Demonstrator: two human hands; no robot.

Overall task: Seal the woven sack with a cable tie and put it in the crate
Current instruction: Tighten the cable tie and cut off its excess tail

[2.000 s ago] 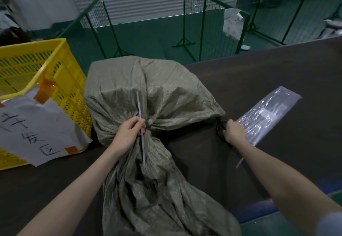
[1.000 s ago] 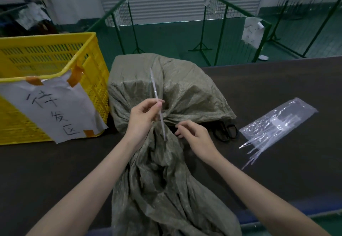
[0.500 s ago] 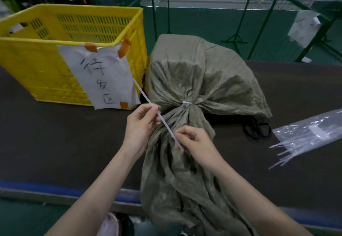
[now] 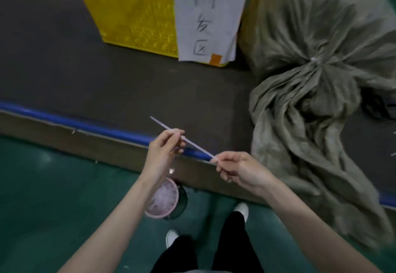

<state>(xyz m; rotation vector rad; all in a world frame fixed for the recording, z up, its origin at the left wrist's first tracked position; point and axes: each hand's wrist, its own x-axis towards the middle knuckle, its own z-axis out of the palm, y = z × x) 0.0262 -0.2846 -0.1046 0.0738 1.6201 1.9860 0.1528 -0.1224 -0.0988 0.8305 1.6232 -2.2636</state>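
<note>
Hands meet near the table's blue front edge: the left hand (image 4: pixel 164 155) pinches a loose white strip (image 4: pixel 182 138) between thumb and fingertips, and the right hand (image 4: pixel 237 168) pinches its near end, forearms angled inward. Right of them, the woven sack (image 4: pixel 304 92) lies on the dark table (image 4: pixel 85 80), its neck cinched by a cable tie (image 4: pixel 314 59), beside the yellow crate (image 4: pixel 137 11) at far left.

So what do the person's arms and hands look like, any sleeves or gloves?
Both forearms are bare with no sleeves in view. The left hand and right hand wear no gloves, and no rings, watch or wristbands show. Below are black trousers and white shoes.
</note>
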